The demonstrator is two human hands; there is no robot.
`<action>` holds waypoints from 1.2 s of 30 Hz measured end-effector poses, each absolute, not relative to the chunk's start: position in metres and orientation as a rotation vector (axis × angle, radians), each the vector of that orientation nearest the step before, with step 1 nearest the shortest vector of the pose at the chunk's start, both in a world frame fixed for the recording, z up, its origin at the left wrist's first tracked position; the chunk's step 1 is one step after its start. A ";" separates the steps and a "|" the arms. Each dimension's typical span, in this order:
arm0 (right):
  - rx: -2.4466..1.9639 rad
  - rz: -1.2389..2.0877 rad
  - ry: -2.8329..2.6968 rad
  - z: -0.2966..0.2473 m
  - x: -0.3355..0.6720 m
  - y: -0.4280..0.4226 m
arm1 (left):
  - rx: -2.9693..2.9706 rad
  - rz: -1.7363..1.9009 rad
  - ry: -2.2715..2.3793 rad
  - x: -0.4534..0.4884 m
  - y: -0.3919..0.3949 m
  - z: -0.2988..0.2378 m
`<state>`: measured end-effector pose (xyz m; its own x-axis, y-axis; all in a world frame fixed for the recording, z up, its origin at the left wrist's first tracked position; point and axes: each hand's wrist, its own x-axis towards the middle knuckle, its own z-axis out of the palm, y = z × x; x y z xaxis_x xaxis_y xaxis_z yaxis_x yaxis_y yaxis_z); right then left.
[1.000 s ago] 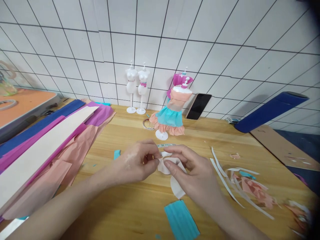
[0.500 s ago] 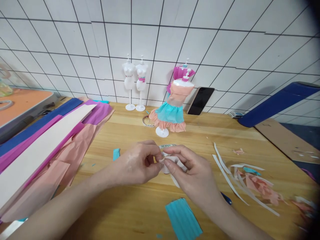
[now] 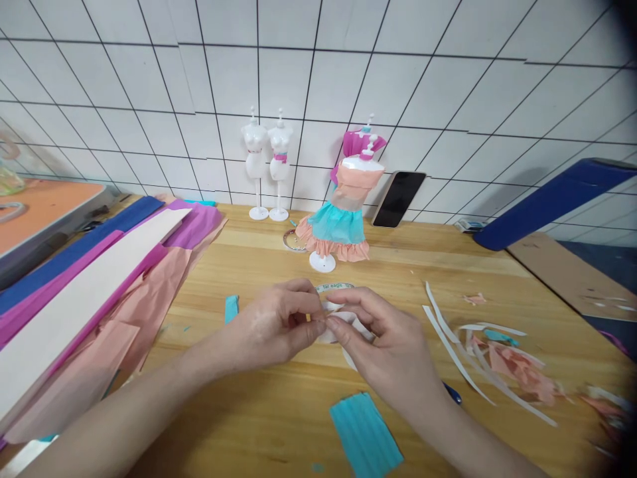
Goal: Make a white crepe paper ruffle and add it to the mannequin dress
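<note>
I've L hand (image 3: 283,325) and R hand (image 3: 385,332) meeting over the table (image 3: 269,411), fingers of both pinched narrow on the white piece (image 3: 328,335) btwn them, partly hidden. Lettered tape (image 3: 336,287) just behind; teal pleated pc (image 3: 365,435) nearer me; dressed mannequin (image 3: 348,199) stands further back.

One head-worn camera looks forward and steeply down from above the wearer's own arms, across the wooden surface (image 3: 239,411) to the wall (image 3: 149,79) behind it. The left hand (image 3: 286,322) and right hand (image 3: 381,325) sit near the center, close to the lens; the wall, farther off, fills the top. Dark edging curves down the right side.
</note>
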<state>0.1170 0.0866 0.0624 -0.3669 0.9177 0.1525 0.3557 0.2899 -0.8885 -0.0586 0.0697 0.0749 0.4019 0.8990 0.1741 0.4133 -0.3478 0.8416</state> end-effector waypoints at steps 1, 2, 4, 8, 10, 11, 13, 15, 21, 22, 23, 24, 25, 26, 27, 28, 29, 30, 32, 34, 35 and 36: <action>-1.132 1.039 -1.878 0.063 0.117 0.086 | 1.920 0.855 1.125 -0.059 0.070 0.075; -1.122 1.029 -1.886 0.064 0.118 0.086 | 1.902 0.866 1.128 -0.059 0.071 0.075; -1.110 0.985 -1.908 0.067 0.119 0.085 | 1.855 0.890 1.132 -0.058 0.072 0.075; -1.132 0.937 -1.943 0.073 0.123 0.085 | 1.745 0.903 1.138 -0.059 0.072 0.077; -1.128 1.015 -1.935 0.076 0.125 0.087 | 1.685 0.884 1.124 -0.059 0.072 0.078; -1.121 1.074 -1.918 0.076 0.125 0.088 | 1.657 0.871 1.114 -0.060 0.072 0.079; -1.113 1.197 -1.867 0.076 0.125 0.090 | 1.623 0.846 1.096 -0.061 0.073 0.079; -1.112 1.301 -1.805 0.074 0.125 0.092 | 1.632 0.839 1.073 -0.062 0.074 0.078; -1.124 1.427 -1.708 0.059 0.124 0.095 | 1.825 0.852 1.191 -0.062 0.076 0.073; -1.126 1.424 -1.697 0.056 0.123 0.096 | 1.859 0.856 1.238 -0.062 0.076 0.072; -1.123 1.428 -1.682 0.054 0.123 0.097 | 1.889 0.854 1.283 -0.061 0.075 0.072; -1.118 1.443 -1.665 0.051 0.122 0.099 | 1.916 0.848 1.321 -0.061 0.075 0.072; -1.115 1.460 -1.640 0.049 0.121 0.100 | 1.940 0.839 1.350 -0.060 0.074 0.072; -1.113 1.472 -1.610 0.047 0.121 0.100 | 1.963 0.828 1.374 -0.060 0.073 0.073; -1.110 1.481 -1.584 0.045 0.120 0.101 | 1.986 0.818 1.402 -0.059 0.072 0.074; -1.104 1.484 -1.563 0.044 0.120 0.101 | 2.007 0.805 1.435 -0.059 0.072 0.075; -1.100 1.483 -1.549 0.043 0.119 0.101 | 2.024 0.791 1.473 -0.058 0.071 0.075; -1.098 1.478 -1.539 0.042 0.118 0.101 | 2.036 0.775 1.510 -0.057 0.071 0.075; -1.105 1.449 -1.525 0.040 0.115 0.100 | 2.044 0.768 1.571 -0.056 0.070 0.074; -1.120 1.376 -1.531 0.038 0.113 0.098 | 2.044 0.796 1.599 -0.054 0.071 0.072; -1.126 1.320 -1.550 0.037 0.112 0.097 | 2.039 0.811 1.618 -0.054 0.071 0.070; -1.131 1.252 -1.575 0.037 0.111 0.096 | 2.031 0.822 1.645 -0.054 0.071 0.069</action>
<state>0.1114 0.0963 0.0367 -0.2712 0.9606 0.0606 0.1576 0.1065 -0.9817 -0.0536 0.0713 0.0686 0.1351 0.9720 0.1922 0.7374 -0.2282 0.6358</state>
